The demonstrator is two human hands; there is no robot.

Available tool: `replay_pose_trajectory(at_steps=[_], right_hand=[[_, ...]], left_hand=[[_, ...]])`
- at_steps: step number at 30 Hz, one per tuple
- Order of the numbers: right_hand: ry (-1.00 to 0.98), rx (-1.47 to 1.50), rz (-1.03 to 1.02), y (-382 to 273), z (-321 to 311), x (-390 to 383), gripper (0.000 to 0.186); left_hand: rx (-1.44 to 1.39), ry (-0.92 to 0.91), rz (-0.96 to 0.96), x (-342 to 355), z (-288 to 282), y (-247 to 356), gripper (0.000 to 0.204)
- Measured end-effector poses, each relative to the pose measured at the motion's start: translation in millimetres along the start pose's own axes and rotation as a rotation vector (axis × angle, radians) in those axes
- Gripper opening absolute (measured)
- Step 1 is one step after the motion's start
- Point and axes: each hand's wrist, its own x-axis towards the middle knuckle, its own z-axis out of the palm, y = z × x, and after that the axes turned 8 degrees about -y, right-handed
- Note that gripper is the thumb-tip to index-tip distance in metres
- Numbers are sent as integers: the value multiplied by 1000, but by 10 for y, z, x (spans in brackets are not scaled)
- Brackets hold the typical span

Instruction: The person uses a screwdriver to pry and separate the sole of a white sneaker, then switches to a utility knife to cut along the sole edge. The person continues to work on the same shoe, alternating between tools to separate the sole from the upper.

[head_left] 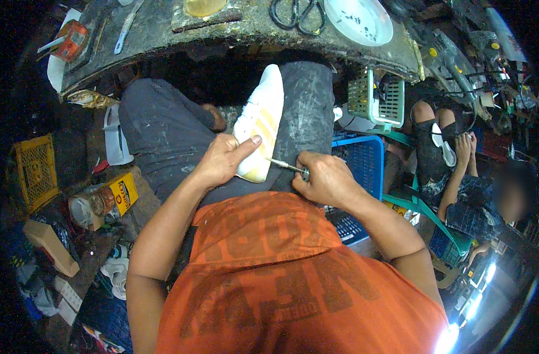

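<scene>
You are looking at one white sneaker with yellow side stripes (pixel 260 121), one thin metal awl (pixel 286 166), one pair of black-handled scissors (pixel 297 15), one round white plate (pixel 358 20), one yellow plastic crate (pixel 35 171), and one blue plastic crate (pixel 364 162).

Dim, cluttered workshop; worn workbench (pixel 252 32) ahead, blue crate (pixel 364 162) perhaps beside.

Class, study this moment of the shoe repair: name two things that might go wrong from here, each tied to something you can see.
1. The metal awl in the right hand points toward the left hand gripping the white shoe; a slip might jab the thumb.
2. The shoe rests only on the person's knee, so it may twist or slide under pressure, possibly driving the tip into the leg.
</scene>
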Motion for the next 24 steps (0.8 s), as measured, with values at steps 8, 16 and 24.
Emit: replay_pose_trajectory(at_steps=[8,16,24], right_hand=[[0,37,31,14,-16,40,33],[29,34,12,15,6,47,33],[21,28,0,27,14,53,32]], left_hand=[[-31,2,15,7,-4,-32,46],[-80,27,40,-1,38,-14,46],[-77,5,30,-19,37,19,47]])
